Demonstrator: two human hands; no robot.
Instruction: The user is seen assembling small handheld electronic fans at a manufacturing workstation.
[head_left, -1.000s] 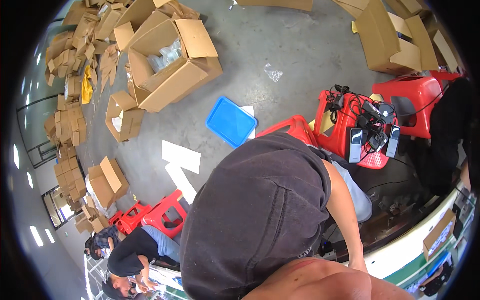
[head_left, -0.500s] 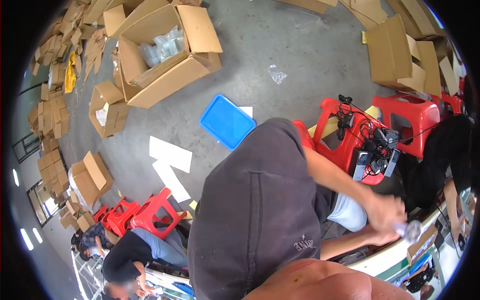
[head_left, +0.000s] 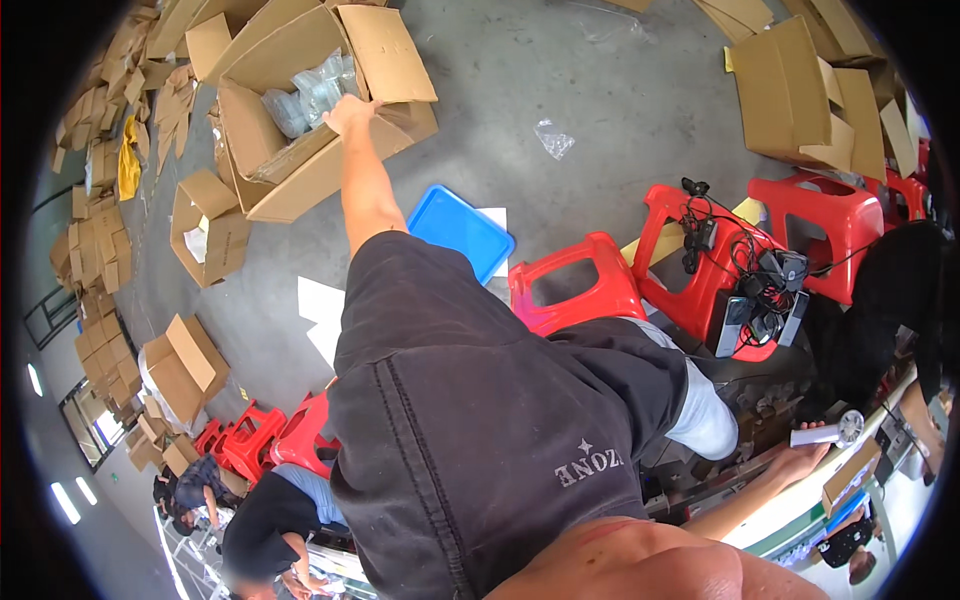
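Observation:
My left arm stretches out to the far left. My left hand (head_left: 350, 114) is over the near rim of a large open cardboard box (head_left: 320, 178), thumb and fingers spread and nothing visible in them. Inside that box lie clear plastic bags (head_left: 318, 90), just beyond my fingers. At the lower right, above the edge of a white worktable (head_left: 752, 538), my right hand (head_left: 797, 462) is closed around what looks like a handheld fan (head_left: 818, 435), with a white cylindrical handle and a round grey spoked head. The worktable's surface is mostly out of sight.
A blue tray (head_left: 462, 232) and white sheets (head_left: 318, 300) lie on the grey floor. Red stools (head_left: 580, 285) stand beside me, one piled with black cables and adapters (head_left: 765, 285). More cardboard boxes (head_left: 785, 92) surround the area. Other people (head_left: 265, 525) sit at lower left.
My left hand has left the fan beside my right hand and swung across to the large box. My body has turned, uncovering a red stool. My right hand keeps the fan.

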